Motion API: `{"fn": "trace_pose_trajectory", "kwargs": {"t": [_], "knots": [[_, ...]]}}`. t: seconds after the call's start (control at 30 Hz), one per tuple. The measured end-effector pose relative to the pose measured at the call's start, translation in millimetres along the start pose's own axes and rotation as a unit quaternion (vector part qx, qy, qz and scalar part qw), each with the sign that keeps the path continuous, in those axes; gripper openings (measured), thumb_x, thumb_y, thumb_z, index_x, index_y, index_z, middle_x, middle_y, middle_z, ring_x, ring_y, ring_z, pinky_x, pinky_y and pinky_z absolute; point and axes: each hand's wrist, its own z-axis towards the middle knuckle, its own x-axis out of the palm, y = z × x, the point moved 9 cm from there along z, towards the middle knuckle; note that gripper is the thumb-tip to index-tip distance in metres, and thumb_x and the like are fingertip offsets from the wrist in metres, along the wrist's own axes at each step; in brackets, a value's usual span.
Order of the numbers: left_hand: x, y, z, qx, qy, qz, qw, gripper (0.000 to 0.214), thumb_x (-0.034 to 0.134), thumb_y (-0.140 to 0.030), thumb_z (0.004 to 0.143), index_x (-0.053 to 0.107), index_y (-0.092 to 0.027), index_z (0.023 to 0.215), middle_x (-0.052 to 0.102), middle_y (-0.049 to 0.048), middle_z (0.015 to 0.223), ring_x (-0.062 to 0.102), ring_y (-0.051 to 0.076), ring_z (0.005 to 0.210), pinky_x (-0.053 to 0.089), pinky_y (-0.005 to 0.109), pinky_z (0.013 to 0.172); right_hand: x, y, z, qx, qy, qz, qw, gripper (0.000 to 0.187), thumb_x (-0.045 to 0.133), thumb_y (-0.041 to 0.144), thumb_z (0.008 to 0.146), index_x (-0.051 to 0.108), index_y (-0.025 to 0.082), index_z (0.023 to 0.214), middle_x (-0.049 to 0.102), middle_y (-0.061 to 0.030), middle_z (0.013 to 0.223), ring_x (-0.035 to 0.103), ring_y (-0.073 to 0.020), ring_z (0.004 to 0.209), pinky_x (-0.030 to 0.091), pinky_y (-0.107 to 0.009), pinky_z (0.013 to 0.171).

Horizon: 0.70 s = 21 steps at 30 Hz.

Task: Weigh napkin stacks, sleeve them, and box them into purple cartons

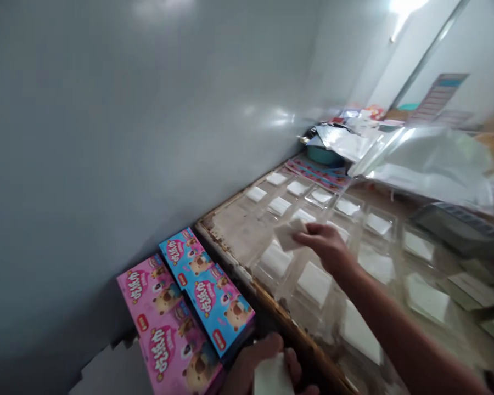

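Observation:
Over the rows of clear plastic trays, my right hand (pixel 319 240) pinches a thin white square sheet (pixel 287 235) between thumb and fingers. Low at the bottom edge, my left hand (pixel 253 362) is closed around a stack of white sheets (pixel 273 376), partly cut off by the frame. Several clear trays on the table hold white square stacks, such as the white stack (pixel 315 282) below my right hand and another white stack (pixel 276 258) just left of it. Blur hides the exact edge of the held sheet.
Blue printed boxes (pixel 206 291) and pink printed boxes (pixel 164 329) stand left of the wooden table edge (pixel 280 312). At the back are a teal basin (pixel 324 155), printed strips (pixel 313 174) and a large clear plastic bag (pixel 432 164). A grey basket (pixel 456 230) sits right; a wall (pixel 148 120) borders the left.

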Motion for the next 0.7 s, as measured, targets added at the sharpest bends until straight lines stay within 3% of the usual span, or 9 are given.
{"fn": "trace_pose_trajectory", "kwargs": {"t": [0.03,0.1,0.2,0.3,0.4,0.5,0.6,0.63,0.7], "knots": [[-5.3,-11.4,-2.7,0.016,-0.005,-0.005,1.0,0.022,0.079,-0.027,0.082,0.067,-0.015,0.068,0.072,0.0098,0.068,0.072,0.021,0.065,0.045,0.058,0.107,23.5,20.2,28.6,-0.023,0.001,-0.074,0.997,0.029,0.059,0.037,0.079,0.077,0.015,0.081,0.068,-0.0033,0.065,0.06,-0.0179,0.059,0.043,-0.028,0.054],[-13.4,-34.8,-9.9,0.05,-0.015,-0.022,0.998,0.02,0.08,-0.025,0.08,0.066,-0.017,0.068,0.073,0.01,0.069,0.073,0.021,0.066,0.049,0.054,0.104,64.6,51.7,77.3,-0.045,-0.004,-0.122,0.991,0.027,0.059,0.031,0.079,0.076,0.013,0.086,0.067,-0.0031,0.067,0.06,-0.0175,0.063,0.042,-0.027,0.056],[-16.6,-68.7,-24.0,0.106,-0.019,-0.039,0.993,0.017,0.082,-0.021,0.077,0.066,-0.02,0.072,0.073,0.0069,0.069,0.073,0.02,0.067,0.055,0.046,0.098,121.5,88.5,122.1,-0.086,0.009,-0.187,0.978,0.02,0.061,0.018,0.075,0.076,0.013,0.087,0.071,-0.0072,0.078,0.064,-0.0203,0.077,0.044,-0.031,0.071],[-10.4,-97.2,-37.8,0.161,-0.004,-0.033,0.986,0.021,0.084,-0.019,0.073,0.064,-0.023,0.077,0.072,0.0035,0.069,0.074,0.021,0.072,0.059,0.044,0.094,177.3,106.6,132.9,-0.116,0.064,-0.24,0.962,0.019,0.061,0.004,0.072,0.075,0.014,0.079,0.075,-0.0114,0.088,0.065,-0.0222,0.09,0.042,-0.035,0.087],[-5.4,-118.7,-49.6,0.205,-0.004,-0.049,0.978,0.023,0.083,-0.021,0.075,0.06,-0.021,0.076,0.07,0.003,0.071,0.075,0.023,0.075,0.061,0.044,0.09,213.4,105.4,121.7,-0.112,0.119,-0.269,0.949,0.014,0.065,0.007,0.077,0.076,0.013,0.084,0.075,-0.0161,0.096,0.065,-0.0254,0.096,0.041,-0.04,0.092],[-1.5,-138.7,-59.3,0.261,-0.013,-0.07,0.963,0.021,0.082,-0.024,0.078,0.062,-0.02,0.082,0.069,0.0007,0.072,0.074,0.02,0.072,0.062,0.043,0.086,213.2,99.4,95.8,-0.109,0.143,-0.272,0.945,0.025,0.074,0.023,0.082,0.076,0.012,0.104,0.074,-0.0188,0.111,0.064,-0.03,0.104,0.042,-0.043,0.093],[8.8,-147.5,-59.1,0.278,-0.002,-0.073,0.958,0.02,0.08,-0.027,0.081,0.064,-0.02,0.09,0.068,-0.0013,0.07,0.072,0.017,0.066,0.063,0.042,0.084,179.7,99.1,46.7,-0.13,0.16,-0.207,0.956,0.037,0.073,0.037,0.087,0.072,0.018,0.119,0.074,-0.0111,0.114,0.066,-0.0248,0.102,0.046,-0.036,0.089],[13.1,-146.8,-56.3,0.272,0.004,-0.069,0.96,0.019,0.079,-0.028,0.083,0.064,-0.019,0.09,0.068,-0.0013,0.069,0.071,0.017,0.065,0.063,0.043,0.084,166.2,101.8,23.2,-0.147,0.184,-0.138,0.962,0.036,0.073,0.039,0.088,0.073,0.02,0.118,0.076,-0.0077,0.108,0.068,-0.0218,0.096,0.047,-0.033,0.085],[22.0,-138.8,-47.1,0.242,0.018,-0.051,0.969,0.017,0.075,-0.029,0.087,0.063,-0.017,0.086,0.067,-0.0004,0.067,0.071,0.018,0.064,0.063,0.042,0.081,147.3,104.3,-33.2,-0.163,0.289,-0.005,0.943,0.031,0.076,0.046,0.085,0.077,0.024,0.107,0.077,-0.0014,0.09,0.069,-0.0184,0.081,0.049,-0.03,0.075]]}}
